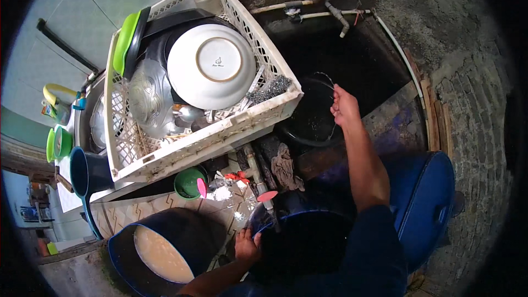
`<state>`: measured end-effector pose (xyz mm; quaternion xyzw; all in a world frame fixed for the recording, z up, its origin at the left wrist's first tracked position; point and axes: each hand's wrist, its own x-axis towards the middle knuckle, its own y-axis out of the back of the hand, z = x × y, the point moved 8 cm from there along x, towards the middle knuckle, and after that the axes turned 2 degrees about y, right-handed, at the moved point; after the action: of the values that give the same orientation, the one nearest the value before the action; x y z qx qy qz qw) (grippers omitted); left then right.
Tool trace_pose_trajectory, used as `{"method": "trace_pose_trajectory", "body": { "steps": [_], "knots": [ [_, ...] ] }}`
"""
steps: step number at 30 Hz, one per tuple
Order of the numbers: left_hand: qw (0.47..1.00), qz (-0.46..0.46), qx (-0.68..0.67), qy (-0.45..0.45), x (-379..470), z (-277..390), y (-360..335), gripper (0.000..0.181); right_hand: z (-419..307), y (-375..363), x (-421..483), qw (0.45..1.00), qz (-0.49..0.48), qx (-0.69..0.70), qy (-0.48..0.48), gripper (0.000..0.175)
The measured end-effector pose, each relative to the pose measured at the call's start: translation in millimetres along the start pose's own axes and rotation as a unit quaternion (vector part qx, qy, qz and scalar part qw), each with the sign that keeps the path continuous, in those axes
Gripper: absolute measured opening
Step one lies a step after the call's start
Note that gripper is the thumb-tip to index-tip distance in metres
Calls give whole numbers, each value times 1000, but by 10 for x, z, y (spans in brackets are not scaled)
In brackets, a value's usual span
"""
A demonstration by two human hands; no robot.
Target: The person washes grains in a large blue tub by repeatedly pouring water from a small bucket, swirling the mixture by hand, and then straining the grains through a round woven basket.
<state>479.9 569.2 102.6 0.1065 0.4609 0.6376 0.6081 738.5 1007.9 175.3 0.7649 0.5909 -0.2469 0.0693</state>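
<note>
My right hand [345, 105] is closed around the twisted wire handle [325, 76] of a black bucket [303, 139]. The bucket sits low beside the crate, and its dark inside shows little detail. Below, my left hand [247, 246] grips the rim of a large dark tub [307, 213] with a blue edge. The tub's inside is too dark to make out. Over its rim hangs the end of a plastic water pipe [267, 204], just above my left hand.
A white plastic crate [231, 130] of dishes, with an upturned white bowl [181, 66], stands left of the bucket. A blue drum [425, 206] lies at right. A dark tub [123, 251] holds cloudy liquid. A blue dipper [79, 169] and green bowl [187, 183] are nearby.
</note>
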Motion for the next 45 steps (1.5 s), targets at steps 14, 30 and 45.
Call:
{"method": "trace_pose_trajectory", "body": {
  "steps": [14,30,45],
  "knots": [
    [999,16,-37,-10,-25,22,36,45,-1283,320,-2509,985,14,-3,170,27],
    [983,-39,-170,-61,-436,-912,291,59,-784,213,-5477,982,-65,-154,93,26],
    [776,22,-630,24,-3252,-2810,2285,21,1581,-2104,-7327,807,-481,-341,10,28]
  ]
}}
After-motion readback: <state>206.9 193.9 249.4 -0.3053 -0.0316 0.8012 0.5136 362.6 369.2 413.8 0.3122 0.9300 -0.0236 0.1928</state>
